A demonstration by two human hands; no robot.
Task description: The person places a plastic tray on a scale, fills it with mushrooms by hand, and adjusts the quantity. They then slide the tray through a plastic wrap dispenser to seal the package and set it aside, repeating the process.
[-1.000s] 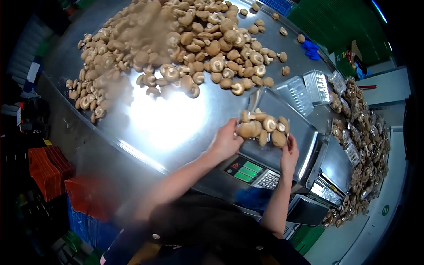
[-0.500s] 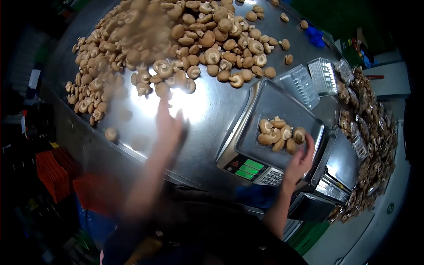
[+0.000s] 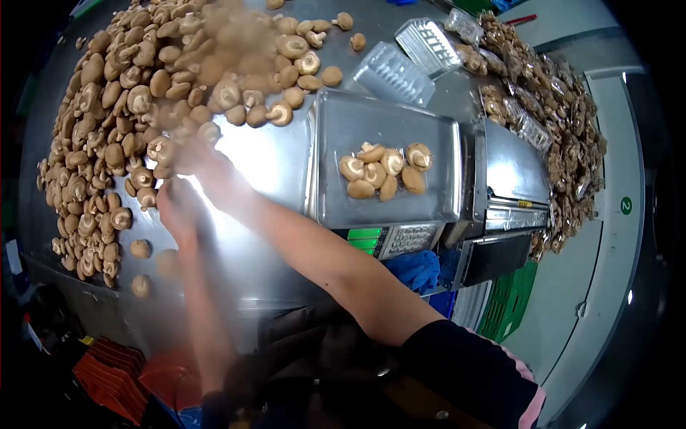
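A second ago both my hands were at the tray of mushrooms (image 3: 382, 174) on the scale (image 3: 389, 164). Now my right hand (image 3: 204, 161) has left the tray and stretches across the desk (image 3: 264, 161) to the edge of the loose mushroom heap (image 3: 136, 107), joining my left hand (image 3: 179, 207), which had already swung there. My view has shifted right.

Bare steel strip down table (image 3: 271, 179) centre, btwn mushroom heap (image 3: 107, 129) along left edge and scale (image 3: 386, 171) at right; both hands blurred in it. Near edge open save two stray mushrooms (image 3: 141, 266). Far right corner blocked: empty trays (image 3: 407, 61), packed punnets (image 3: 564, 121).
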